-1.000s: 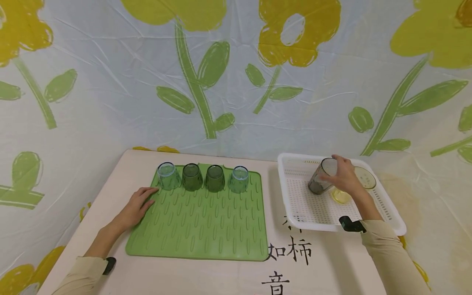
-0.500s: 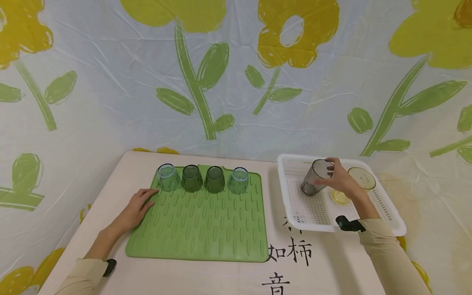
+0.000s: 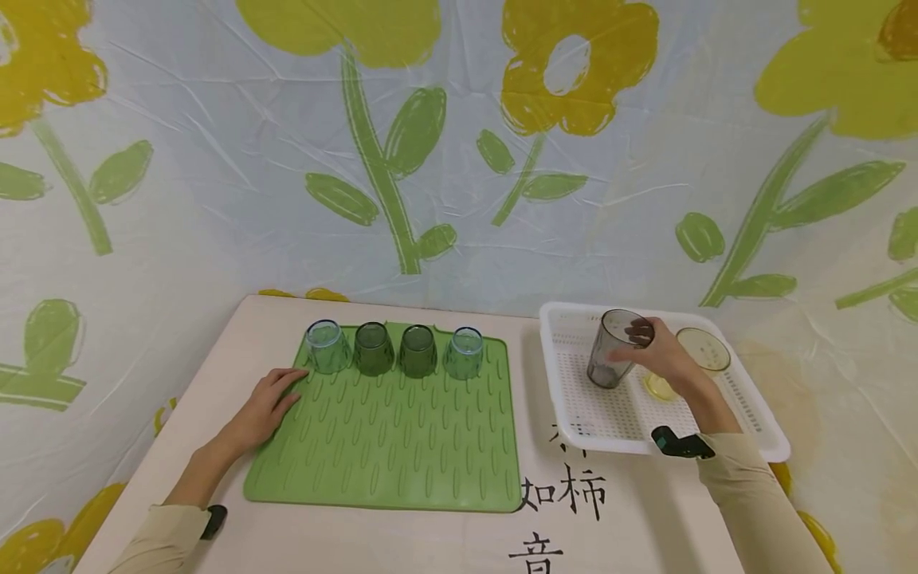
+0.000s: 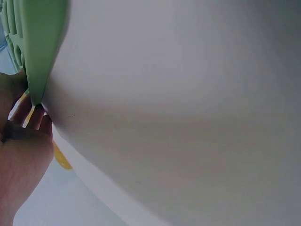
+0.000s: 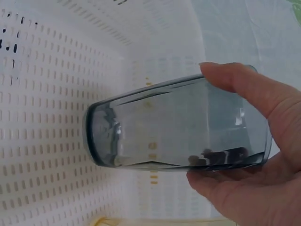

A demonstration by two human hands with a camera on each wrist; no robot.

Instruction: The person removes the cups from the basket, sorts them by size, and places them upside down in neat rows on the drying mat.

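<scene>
Plainly, the right hand (image 3: pixel 663 349) clamps a glass (image 3: pixel 604 363); the left hand (image 3: pixel 262 408), fingers relaxed, touches the mat (image 3: pixel 394 438); black characters (image 3: pixel 593 494) include 如, 柿, 音.

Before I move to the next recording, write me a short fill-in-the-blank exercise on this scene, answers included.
1. Exactly ____ short glasses stand in a row on the drying mat.
2. The mat's color is ____.
3. A tall gray tumbler is held by the ____ hand.
4. The plastic basket is ____.
Missing words: four; green; right; white.
</scene>
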